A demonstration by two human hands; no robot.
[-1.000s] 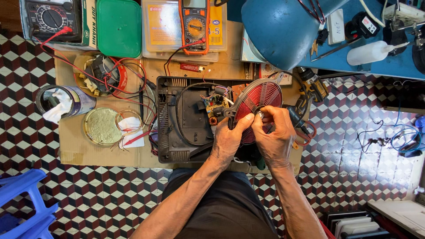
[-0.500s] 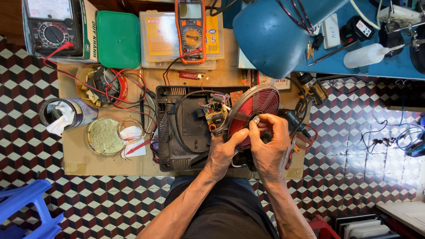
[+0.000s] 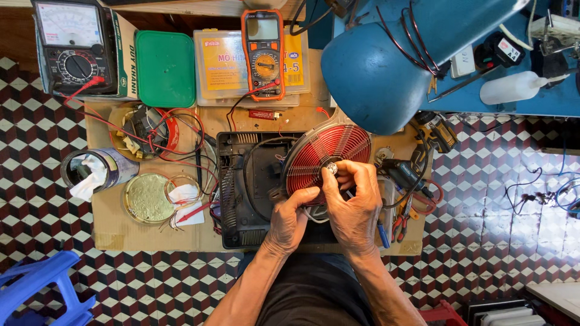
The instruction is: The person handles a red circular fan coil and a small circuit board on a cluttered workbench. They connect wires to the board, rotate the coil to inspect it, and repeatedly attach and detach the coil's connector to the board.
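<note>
Coil (image 3: pixel 326 154) red, frame centre, over black casing (image 3: pixel 248 199) | left hand (image 3: pixel 290 220) grips its lower edge | right hand (image 3: pixel 353 202) pinches its hub

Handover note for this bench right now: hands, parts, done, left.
Left hand: fingers grip the lower left edge of the red coil disc, tilting it up over the open black appliance base.
Right hand: fingers at the small silver part at the disc's centre.
Orange multimeter lies behind the base; analog meter at the far left corner.
Done: housing open, coil lifted.
Left: coil not seated, base not closed.
</note>
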